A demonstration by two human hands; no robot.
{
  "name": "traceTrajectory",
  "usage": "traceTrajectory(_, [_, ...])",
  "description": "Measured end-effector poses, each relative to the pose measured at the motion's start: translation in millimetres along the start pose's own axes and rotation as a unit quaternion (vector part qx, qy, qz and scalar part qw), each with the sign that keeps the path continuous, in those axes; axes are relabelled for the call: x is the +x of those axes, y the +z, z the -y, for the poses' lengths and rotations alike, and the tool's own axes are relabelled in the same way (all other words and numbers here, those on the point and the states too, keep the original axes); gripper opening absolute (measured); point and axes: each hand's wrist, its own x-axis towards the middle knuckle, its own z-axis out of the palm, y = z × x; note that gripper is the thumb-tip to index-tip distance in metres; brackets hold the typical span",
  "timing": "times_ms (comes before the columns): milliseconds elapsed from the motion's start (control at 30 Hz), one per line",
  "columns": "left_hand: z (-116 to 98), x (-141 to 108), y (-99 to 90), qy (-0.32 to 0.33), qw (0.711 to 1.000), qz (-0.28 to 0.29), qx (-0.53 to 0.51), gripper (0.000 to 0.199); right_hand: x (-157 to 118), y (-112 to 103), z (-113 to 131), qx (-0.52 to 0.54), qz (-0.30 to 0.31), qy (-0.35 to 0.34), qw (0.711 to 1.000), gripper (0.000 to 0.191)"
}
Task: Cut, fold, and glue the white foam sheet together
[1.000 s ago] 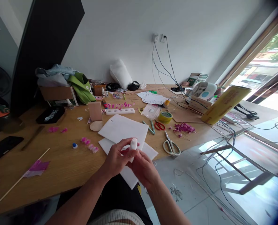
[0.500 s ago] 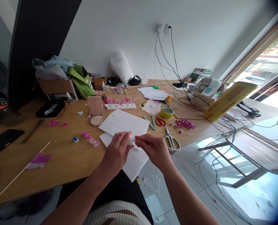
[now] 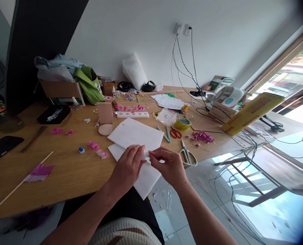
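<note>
Gripping the white bottle [image 3: 144, 156] in the left hand [image 3: 127, 164], pinching its end with the right hand [image 3: 169, 164], above the white sheets [image 3: 136, 133]. Apparently uncapped, judging by the blue cap [image 3: 81, 150] on the worktop [image 3: 72, 173]; impossible to tell how much remains.

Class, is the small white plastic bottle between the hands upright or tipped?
Tipped: the small white bottle lies sideways in the left hand, its narrow end towards the right hand.

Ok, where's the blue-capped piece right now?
In the head view, the blue-capped piece sits on the table's left side, just left of the pink petal clusters, away from both hands.
</note>
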Motion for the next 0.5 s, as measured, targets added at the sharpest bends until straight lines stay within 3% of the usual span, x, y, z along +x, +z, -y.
traceTrajectory(267, [-0.5,-1.6,1.2,-0.016,0.999,-0.012,-0.032,0.047,-2.2,4.1,0.7,-0.034,-0.081,-0.001,0.996,0.008])
traceTrajectory(500, [-2.3,-0.4,-2.5,-0.069,0.991,-0.002,-0.115,0.042,1.7,-8.1,8.3,0.059,-0.012,0.090,0.994,0.016])
